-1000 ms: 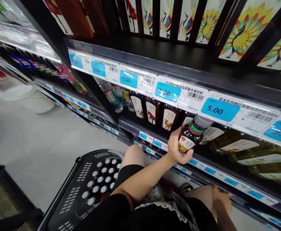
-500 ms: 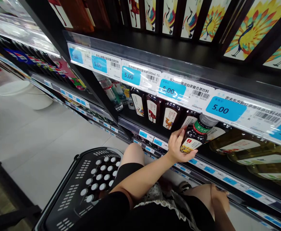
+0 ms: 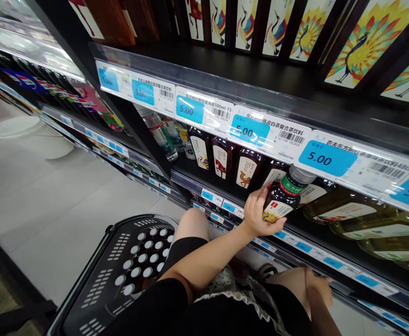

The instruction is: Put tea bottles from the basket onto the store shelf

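My left hand (image 3: pixel 258 214) is closed around a dark tea bottle (image 3: pixel 283 198) with a grey cap and a green neck band. It holds the bottle tilted at the front edge of the middle shelf, just under the price rail (image 3: pixel 260 130). Similar dark bottles (image 3: pixel 221 161) stand in a row to its left. Amber bottles (image 3: pixel 347 212) lie on their sides to its right. My right hand (image 3: pixel 318 284) rests on my right knee by the lower shelf rail, fingers lying loosely and holding nothing.
A black perforated shopping basket (image 3: pixel 127 270) sits on the tiled floor by my left knee. Peacock-labelled bottles (image 3: pixel 361 42) fill the top shelf. Clear water bottles (image 3: pixel 160 135) stand further left. A white round base (image 3: pixel 39 140) stands on the floor at far left.
The left hand has pushed the bottle slightly up and further in under the price rail. The right hand has stayed on the knee.
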Motion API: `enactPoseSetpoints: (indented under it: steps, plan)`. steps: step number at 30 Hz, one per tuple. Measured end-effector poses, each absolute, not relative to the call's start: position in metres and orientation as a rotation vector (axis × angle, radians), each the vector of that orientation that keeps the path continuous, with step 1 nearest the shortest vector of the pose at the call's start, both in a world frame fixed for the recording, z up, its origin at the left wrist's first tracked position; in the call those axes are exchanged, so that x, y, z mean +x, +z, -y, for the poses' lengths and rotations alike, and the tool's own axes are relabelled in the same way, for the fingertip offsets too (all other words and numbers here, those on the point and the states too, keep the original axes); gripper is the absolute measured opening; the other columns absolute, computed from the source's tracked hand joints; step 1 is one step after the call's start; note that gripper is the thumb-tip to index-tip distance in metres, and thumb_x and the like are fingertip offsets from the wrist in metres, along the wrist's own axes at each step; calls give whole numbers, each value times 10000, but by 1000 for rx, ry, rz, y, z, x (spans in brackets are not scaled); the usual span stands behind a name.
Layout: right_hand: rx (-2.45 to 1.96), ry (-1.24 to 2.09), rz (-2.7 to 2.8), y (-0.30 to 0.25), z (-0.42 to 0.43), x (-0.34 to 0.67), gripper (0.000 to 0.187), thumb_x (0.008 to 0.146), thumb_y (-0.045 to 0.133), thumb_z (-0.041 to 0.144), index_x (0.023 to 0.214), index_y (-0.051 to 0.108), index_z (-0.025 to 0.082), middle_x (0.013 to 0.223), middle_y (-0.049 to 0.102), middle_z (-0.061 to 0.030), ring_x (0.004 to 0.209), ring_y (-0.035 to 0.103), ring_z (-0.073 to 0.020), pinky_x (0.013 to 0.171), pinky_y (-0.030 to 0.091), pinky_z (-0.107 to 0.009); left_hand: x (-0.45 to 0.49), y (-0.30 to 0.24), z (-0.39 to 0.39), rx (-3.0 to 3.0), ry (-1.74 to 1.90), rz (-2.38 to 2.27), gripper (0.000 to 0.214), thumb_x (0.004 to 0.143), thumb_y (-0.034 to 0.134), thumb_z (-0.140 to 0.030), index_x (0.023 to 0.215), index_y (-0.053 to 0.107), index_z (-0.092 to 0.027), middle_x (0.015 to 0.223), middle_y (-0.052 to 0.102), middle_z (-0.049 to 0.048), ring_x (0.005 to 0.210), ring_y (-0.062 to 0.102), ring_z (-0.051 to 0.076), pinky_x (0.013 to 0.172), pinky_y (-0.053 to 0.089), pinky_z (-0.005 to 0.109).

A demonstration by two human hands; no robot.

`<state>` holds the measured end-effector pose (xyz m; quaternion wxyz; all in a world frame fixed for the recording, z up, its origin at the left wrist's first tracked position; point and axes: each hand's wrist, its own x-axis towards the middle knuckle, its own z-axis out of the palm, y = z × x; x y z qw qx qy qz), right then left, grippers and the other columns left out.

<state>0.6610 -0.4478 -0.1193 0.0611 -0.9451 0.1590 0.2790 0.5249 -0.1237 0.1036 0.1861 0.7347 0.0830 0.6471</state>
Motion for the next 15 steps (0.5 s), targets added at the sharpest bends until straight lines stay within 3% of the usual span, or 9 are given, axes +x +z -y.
enactPoseSetpoints:
  steps: [15]
  plan:
    - [-2847,840,-493,-106,440,657,1033,952,377,707,1610,108,-43,1415,469,-293,1330,456,-450,1168,362,-555,525,105,124,2078,1836,-237,912,881,632,-558,1589,307,-84,1342,633,256,1198,660,362,928,591,473]
